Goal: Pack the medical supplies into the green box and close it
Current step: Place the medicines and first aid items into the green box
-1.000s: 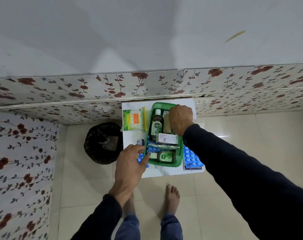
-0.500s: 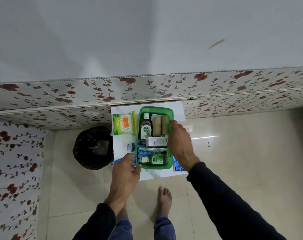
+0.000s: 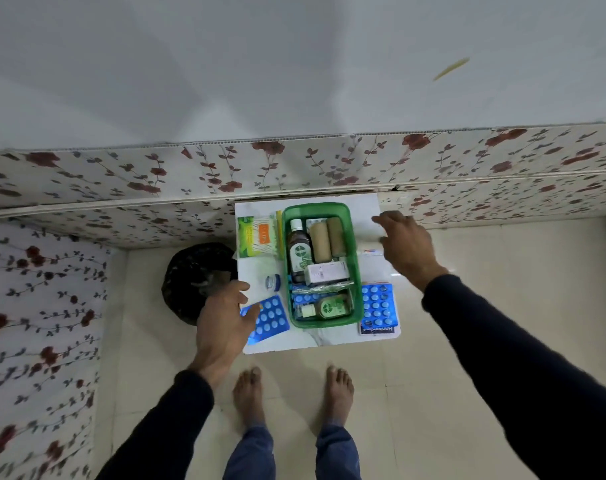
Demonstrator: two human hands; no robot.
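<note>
green box (image 3: 353,271) sits between the two hands, open, no lid on it and none in view. the left hand (image 3: 225,323) lies with fingers loosely spread on the near corner of a blue blister strip (image 3: 270,318), touching it but not clearly gripping it; half a second back this hand was tucked against the box's near left corner, so it has slid outward onto the strip. the right hand (image 3: 407,245) hovers wide and empty over the bare table (image 3: 367,216) just right of the box; a moment ago it was at the box rim beside the two rolls (image 3: 327,239), so it has let go and pulled clear. a small tube (image 3: 372,251) shows just beside its fingers, and nearer its wrist lies a second strip (image 3: 377,304) on a dark packet (image 3: 377,330). past the left hand, a tiny jar (image 3: 272,282) and a swab pack (image 3: 258,237) wait outside. the bottles, carton and rolls look settled, so i judge the packing well along, with the loose strips next and closing not yet begun.
</note>
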